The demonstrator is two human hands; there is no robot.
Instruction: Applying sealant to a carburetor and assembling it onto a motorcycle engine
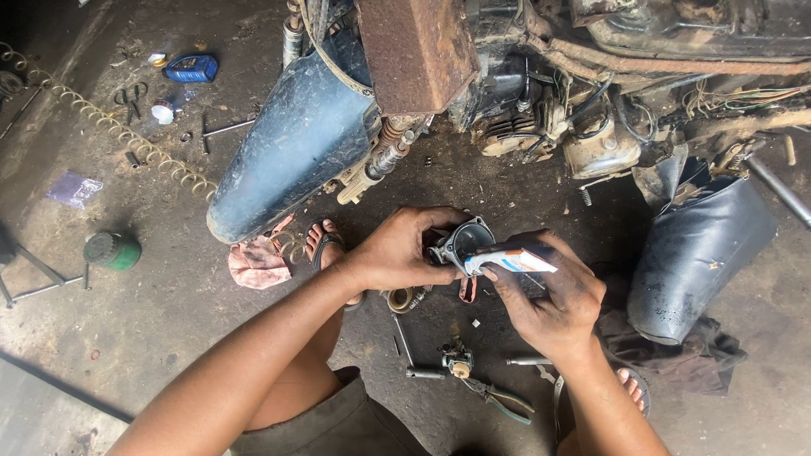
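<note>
A person squats on a grimy workshop floor (169, 279), seen from above, beside a stripped motorbike (541, 101) with a blue fender (296, 143).

The left hand (397, 252) grips a small round metal part (463, 241), probably a carburettor bowl, fingers clenched around its body with the open rim turned toward the other hand. The right hand (553, 295) pinches a white tube (511, 260) with blue and red markings; its nozzle end touches the rim of the part. Both are held in the air above the floor, between the knees.

To do this well, it seems wise to keep the part steady and level, squeeze the tube gently from its back end, and rotate the part slowly so the bead runs thin and even around the rim. Too much squeeze could push paste inside the bowl.

On the floor below lie pliers (498, 397), a small brass-coloured piece (460, 367), a socket wrench (414, 355) and a ring-shaped fitting (401, 300). A pink rag (258, 263) lies near the sandalled left foot (325, 245). A green can (112, 250) stands well apart to the left.
</note>
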